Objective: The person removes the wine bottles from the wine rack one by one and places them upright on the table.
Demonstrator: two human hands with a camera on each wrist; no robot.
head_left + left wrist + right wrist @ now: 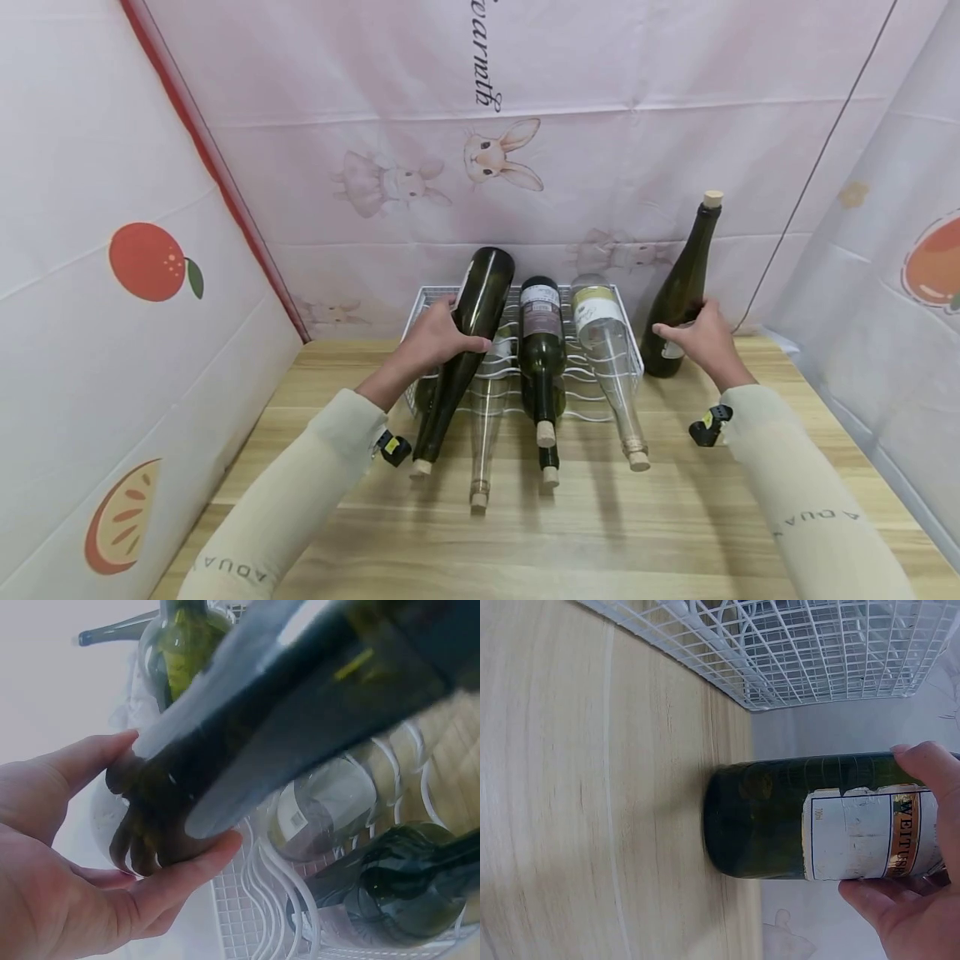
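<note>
My left hand (435, 340) grips the wide base end of a dark green wine bottle (483, 292) over the left side of a white wire wine rack (628, 333). That bottle slants, its corked neck pointing toward me and down. In the left wrist view, thumb and fingers (187, 870) wrap round its base end. Right of the rack, my right hand (708, 346) holds another green wine bottle (684, 279), nearly upright with its cork up and leaning slightly right. Its torn white label (862, 832) shows in the right wrist view, the base right at the tabletop.
On the rack's upper level lie a dark labelled bottle (543, 350) and a clear bottle (600, 312). Below them, another clear bottle (486, 442) and a dark bottle (550, 457) stick out over the wooden table (525, 550). Printed curtains (360, 75) enclose the back and sides.
</note>
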